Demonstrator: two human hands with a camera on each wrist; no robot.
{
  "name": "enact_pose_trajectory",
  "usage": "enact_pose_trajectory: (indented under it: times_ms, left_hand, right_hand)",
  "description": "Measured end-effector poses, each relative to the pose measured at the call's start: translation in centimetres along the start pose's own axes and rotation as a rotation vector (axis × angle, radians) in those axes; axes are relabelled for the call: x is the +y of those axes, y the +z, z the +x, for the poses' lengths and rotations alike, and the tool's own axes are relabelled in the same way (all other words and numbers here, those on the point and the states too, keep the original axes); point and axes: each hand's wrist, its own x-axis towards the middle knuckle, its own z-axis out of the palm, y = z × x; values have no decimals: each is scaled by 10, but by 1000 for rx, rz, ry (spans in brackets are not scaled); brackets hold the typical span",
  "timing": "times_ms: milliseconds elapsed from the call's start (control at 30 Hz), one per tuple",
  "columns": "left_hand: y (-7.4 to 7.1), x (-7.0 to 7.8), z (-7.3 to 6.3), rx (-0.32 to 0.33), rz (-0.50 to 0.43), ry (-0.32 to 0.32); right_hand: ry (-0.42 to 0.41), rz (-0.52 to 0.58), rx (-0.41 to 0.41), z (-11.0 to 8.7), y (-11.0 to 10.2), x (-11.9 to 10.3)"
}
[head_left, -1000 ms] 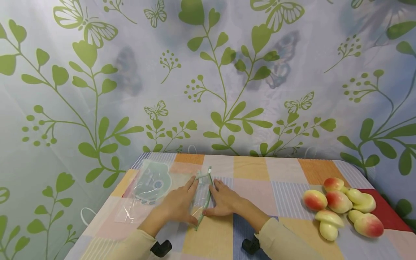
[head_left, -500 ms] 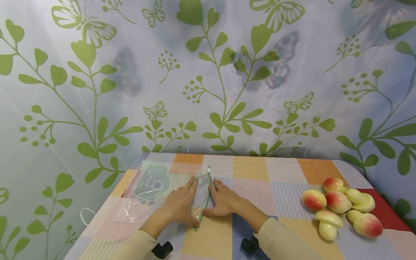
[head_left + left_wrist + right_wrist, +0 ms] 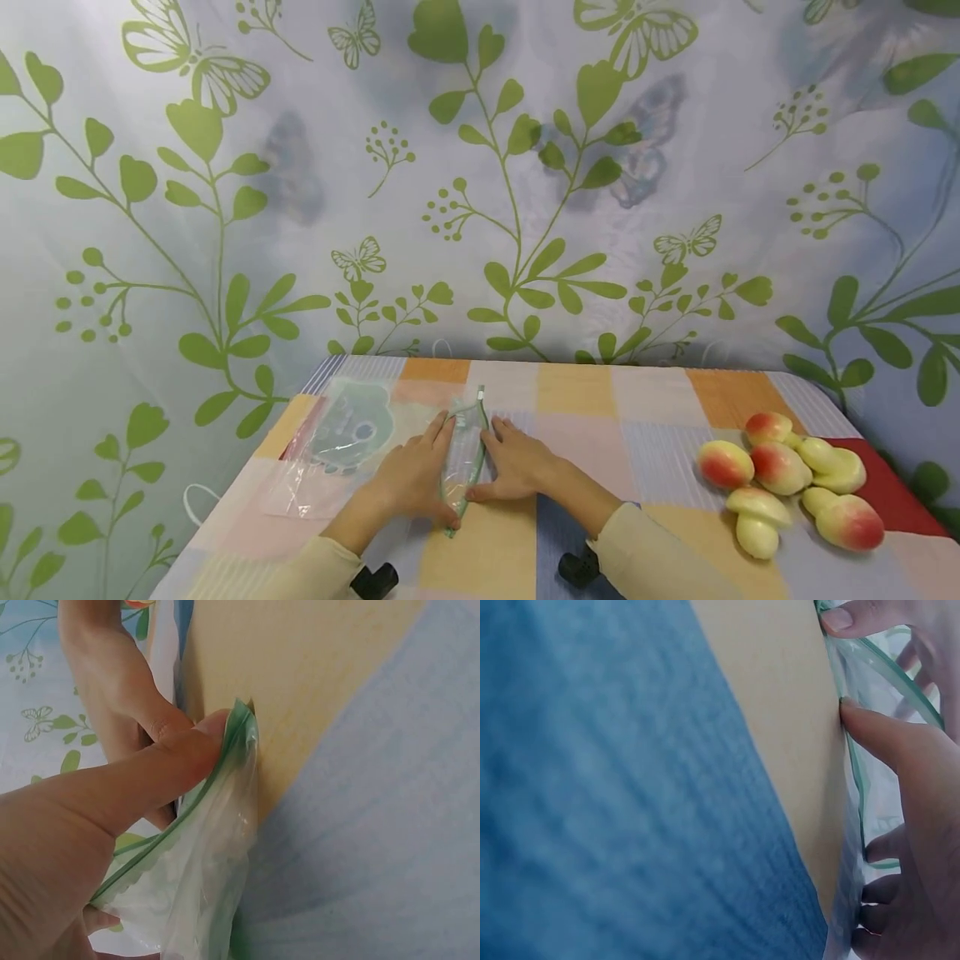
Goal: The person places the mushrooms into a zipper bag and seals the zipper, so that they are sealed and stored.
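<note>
A clear zip bag [image 3: 463, 467] with a green zip strip lies mid-table between both hands, its mouth parted. My left hand [image 3: 415, 477] rests along its left side, fingers spread toward the far end. In the left wrist view, the left thumb [image 3: 187, 750] presses on the zip strip near the bag's corner. My right hand [image 3: 519, 462] touches the right side of the mouth. The right wrist view shows the right thumb [image 3: 881, 731] on the green edge and the other fingertips further along it. Some fingertips are hidden by plastic.
Another clear bag with a pale green animal print [image 3: 352, 429] lies flat at the left. Several yellow-and-red toy fruits and mushrooms [image 3: 780, 467] sit in a group at the right. A patchwork cloth [image 3: 577, 392] covers the table, with a patterned curtain [image 3: 480, 208] behind.
Both hands stay almost still at the zip bag; its mouth looks slightly wider at the near end. The whole view shifts a little with the head camera.
</note>
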Motion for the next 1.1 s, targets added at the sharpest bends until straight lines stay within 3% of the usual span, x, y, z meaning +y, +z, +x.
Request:
enact_pose_trajectory:
  times_ms: [300, 567, 800, 1100]
  left_hand:
    - [6, 2, -2, 0, -6, -11]
    - [4, 3, 0, -15, -11, -20]
    - [1, 5, -3, -15, -7, -35]
    - [9, -9, -8, -7, -5, -93]
  right_hand:
    - [2, 13, 21, -7, 6, 2]
    - [7, 59, 17, -10, 2, 5]
    - [10, 31, 4, -11, -2, 3]
    - [-1, 12, 0, -13, -2, 1]
